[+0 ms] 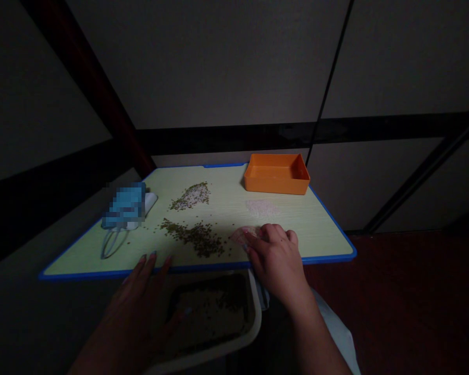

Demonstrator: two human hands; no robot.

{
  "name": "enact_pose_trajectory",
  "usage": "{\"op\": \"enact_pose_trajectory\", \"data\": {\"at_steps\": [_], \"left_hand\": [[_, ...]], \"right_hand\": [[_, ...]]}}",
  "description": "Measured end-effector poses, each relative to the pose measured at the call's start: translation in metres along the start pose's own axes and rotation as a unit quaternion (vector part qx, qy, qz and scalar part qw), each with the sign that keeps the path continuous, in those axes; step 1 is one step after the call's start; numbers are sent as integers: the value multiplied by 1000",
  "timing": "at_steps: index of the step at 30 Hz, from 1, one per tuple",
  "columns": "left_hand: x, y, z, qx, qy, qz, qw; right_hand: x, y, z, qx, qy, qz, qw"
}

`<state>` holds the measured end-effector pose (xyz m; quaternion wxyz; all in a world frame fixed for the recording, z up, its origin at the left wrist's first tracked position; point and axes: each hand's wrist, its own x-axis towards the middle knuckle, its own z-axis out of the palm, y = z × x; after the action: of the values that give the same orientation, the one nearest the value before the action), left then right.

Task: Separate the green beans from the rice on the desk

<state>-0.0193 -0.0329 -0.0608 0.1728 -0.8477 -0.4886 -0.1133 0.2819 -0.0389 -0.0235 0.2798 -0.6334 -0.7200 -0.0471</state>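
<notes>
Here the right hand (pixel 275 250) lies flat on the table (pixel 320 219), fingers bent over a small pile of white grains (pixel 243 235), gripping nothing. The left hand (pixel 143 291) is open at the table's front edge, above a white tray (pixel 254 323) of brown seeds. More brown seeds (pixel 197 237) lie between the hands. An orange box (pixel 276 174) sits at the back.

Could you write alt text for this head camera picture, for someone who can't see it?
In dim light, a person's right hand rests on pale grains on a small blue-edged table, while the left hand holds a white tray of dark seeds below its edge. Seed piles, an orange box and a blue packet lie on the table.
</notes>
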Motion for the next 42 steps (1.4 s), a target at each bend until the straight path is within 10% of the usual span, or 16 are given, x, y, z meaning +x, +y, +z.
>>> {"op": "enact_pose_trajectory", "data": {"at_steps": [11, 42], "left_hand": [[2, 0, -4, 4, 7, 14, 1000], [1, -1, 1, -20, 7, -1, 1000]], "right_hand": [[1, 1, 3, 7, 30, 53, 998], [-3, 0, 13, 33, 76, -101, 991]]}}
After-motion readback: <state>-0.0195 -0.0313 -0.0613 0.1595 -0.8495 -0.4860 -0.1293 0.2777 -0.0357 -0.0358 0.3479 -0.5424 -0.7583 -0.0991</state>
